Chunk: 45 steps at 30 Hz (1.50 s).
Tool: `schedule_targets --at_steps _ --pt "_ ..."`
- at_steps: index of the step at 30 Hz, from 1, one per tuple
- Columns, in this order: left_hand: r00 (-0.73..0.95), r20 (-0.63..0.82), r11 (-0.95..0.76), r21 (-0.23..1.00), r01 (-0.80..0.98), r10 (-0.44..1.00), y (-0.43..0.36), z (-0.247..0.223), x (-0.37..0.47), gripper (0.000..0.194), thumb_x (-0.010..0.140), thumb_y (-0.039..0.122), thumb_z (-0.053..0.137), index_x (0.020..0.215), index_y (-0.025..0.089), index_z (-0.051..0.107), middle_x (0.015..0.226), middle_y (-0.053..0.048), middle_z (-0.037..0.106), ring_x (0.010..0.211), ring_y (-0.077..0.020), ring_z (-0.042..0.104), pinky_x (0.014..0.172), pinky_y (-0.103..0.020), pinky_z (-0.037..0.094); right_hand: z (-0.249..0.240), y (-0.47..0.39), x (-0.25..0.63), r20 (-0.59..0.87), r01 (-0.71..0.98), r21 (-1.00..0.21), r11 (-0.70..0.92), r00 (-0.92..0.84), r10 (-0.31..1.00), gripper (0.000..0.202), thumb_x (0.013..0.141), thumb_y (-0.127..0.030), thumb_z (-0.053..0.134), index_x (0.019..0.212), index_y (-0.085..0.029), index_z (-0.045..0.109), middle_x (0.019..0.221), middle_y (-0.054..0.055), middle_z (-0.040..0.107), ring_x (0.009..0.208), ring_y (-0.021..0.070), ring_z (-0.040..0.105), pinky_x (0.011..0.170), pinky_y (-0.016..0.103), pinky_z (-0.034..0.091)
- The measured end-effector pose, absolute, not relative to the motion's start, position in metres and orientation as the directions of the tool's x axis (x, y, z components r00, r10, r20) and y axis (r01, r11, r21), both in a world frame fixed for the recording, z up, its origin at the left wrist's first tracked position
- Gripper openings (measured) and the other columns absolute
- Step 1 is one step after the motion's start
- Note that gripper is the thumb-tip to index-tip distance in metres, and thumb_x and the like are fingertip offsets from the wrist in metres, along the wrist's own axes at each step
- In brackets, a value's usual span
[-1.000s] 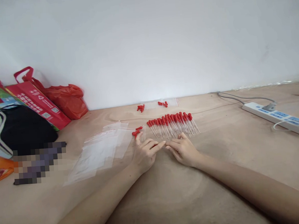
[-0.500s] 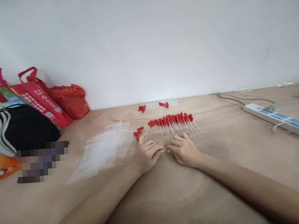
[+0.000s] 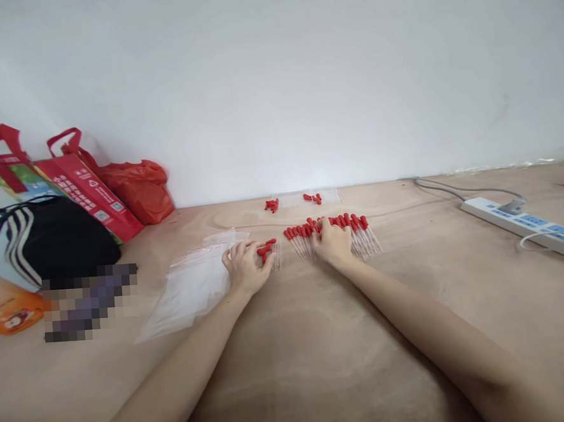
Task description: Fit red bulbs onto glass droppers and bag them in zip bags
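Several clear droppers with red bulbs (image 3: 359, 225) lie side by side in a row on the wooden table. My right hand (image 3: 334, 241) rests over the middle of this row, its fingers bent down among the red bulbs; what is under the fingertips is hidden. Just left of the row are a few loose red bulbs (image 3: 264, 250) and thin clear tubes (image 3: 277, 254). Beside them my left hand (image 3: 248, 267) is open, fingers spread, over the right edge of the overlapping clear zip bags (image 3: 191, 286).
Near the wall lie more red bulbs (image 3: 271, 205) and a clear bag (image 3: 288, 200). Shopping bags (image 3: 89, 191), a red plastic bag (image 3: 142, 191) and a black pouch (image 3: 74, 243) stand at left. A white power strip (image 3: 526, 223) with cables is at right.
My hands, earlier together around a thin piece in front of the row, have parted. The left moved left to the loose bulbs and opened; the right moved up onto the row.
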<state>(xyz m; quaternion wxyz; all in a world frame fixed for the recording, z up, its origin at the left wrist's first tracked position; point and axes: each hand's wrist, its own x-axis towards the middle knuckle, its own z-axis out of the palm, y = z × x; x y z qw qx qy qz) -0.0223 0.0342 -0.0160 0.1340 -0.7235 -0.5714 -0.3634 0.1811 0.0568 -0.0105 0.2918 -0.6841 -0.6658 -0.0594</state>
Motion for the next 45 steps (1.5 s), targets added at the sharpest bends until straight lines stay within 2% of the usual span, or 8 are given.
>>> schedule_targets --at_steps 7,13,17,23,27,33,39,45 --pt "0.056 0.536 -0.216 0.24 0.946 0.842 0.033 -0.013 -0.02 0.019 0.078 0.019 0.047 0.088 0.024 0.061 0.097 -0.002 0.062 0.096 -0.0231 0.05 0.089 -0.047 0.022 -0.01 0.067 0.172 0.348 0.951 -0.302 -0.06 0.169 0.922 0.02 0.078 -0.025 0.042 0.091 -0.015 0.054 0.076 0.01 0.065 0.076 0.0225 0.058 0.072 0.035 0.022" --pt "0.015 0.489 -0.141 0.221 0.965 0.872 0.04 -0.008 -0.02 0.021 0.083 0.025 0.043 0.092 0.022 0.062 0.098 -0.005 0.063 0.097 -0.0245 0.051 0.09 -0.047 0.025 -0.002 0.053 0.155 0.333 0.945 -0.312 0.097 0.013 0.943 0.026 0.079 -0.035 0.04 0.081 -0.019 0.06 0.078 0.007 0.066 0.079 0.0204 0.057 0.077 0.035 0.022" --pt "0.163 0.444 -0.275 0.201 0.94 0.881 0.061 0.001 -0.026 0.026 0.084 0.027 0.042 0.098 0.019 0.062 0.101 -0.007 0.062 0.098 -0.0246 0.052 0.085 -0.04 0.035 0.004 0.045 0.126 0.221 0.938 -0.311 0.153 -0.086 0.971 0.029 0.077 -0.035 0.041 0.077 -0.018 0.064 0.078 0.009 0.066 0.08 0.0212 0.058 0.077 0.036 0.023" --pt "0.345 0.347 -0.425 0.188 0.885 0.872 0.091 0.001 -0.026 0.024 0.076 0.024 0.052 0.097 0.02 0.063 0.1 -0.005 0.065 0.091 -0.0208 0.057 0.078 -0.03 0.042 0.01 0.05 0.103 0.117 0.937 -0.343 0.067 -0.028 0.993 0.028 0.075 -0.033 0.043 0.079 -0.015 0.065 0.085 0.013 0.066 0.079 0.0224 0.059 0.079 0.039 0.025" --pt "0.366 0.379 -0.459 0.192 0.867 0.85 0.092 -0.005 -0.022 0.015 0.074 0.022 0.054 0.083 0.023 0.067 0.086 -0.002 0.067 0.081 -0.0203 0.059 0.07 -0.029 0.044 0.013 0.053 0.101 0.069 0.932 -0.36 0.04 -0.016 0.997 0.026 0.072 -0.031 0.046 0.083 -0.016 0.064 0.088 0.013 0.066 0.081 0.0234 0.06 0.079 0.04 0.027" --pt "0.211 0.589 -0.424 0.25 0.871 0.78 0.087 0.001 -0.018 0.017 0.077 0.027 0.051 0.083 0.016 0.063 0.086 -0.007 0.063 0.087 -0.0213 0.054 0.08 -0.034 0.041 0.02 0.054 0.099 -0.016 0.938 -0.347 0.022 -0.03 0.999 0.028 0.074 -0.034 0.045 0.087 -0.017 0.063 0.092 0.014 0.065 0.089 0.0244 0.058 0.082 0.041 0.026" --pt "-0.024 0.661 -0.535 0.627 0.566 0.75 0.063 -0.001 -0.011 0.014 0.081 0.028 0.045 0.087 0.016 0.049 0.075 -0.003 0.058 0.067 -0.0139 0.058 0.061 -0.025 0.047 0.018 0.04 0.134 0.149 0.949 -0.279 0.147 -0.109 0.983 0.024 0.078 -0.028 0.042 0.084 -0.013 0.06 0.085 0.013 0.064 0.079 0.0227 0.058 0.076 0.037 0.031" --pt "0.482 0.511 -0.7 0.576 0.423 0.712 0.005 -0.009 0.005 0.008 0.078 0.013 0.044 0.084 0.017 0.048 0.089 -0.006 0.061 0.081 -0.0145 0.059 0.072 -0.027 0.047 -0.008 0.021 0.22 0.503 0.839 -0.112 0.533 -0.415 0.758 0.021 0.084 -0.019 0.036 0.087 -0.014 0.056 0.082 0.009 0.06 0.074 0.0179 0.053 0.07 0.03 0.033"
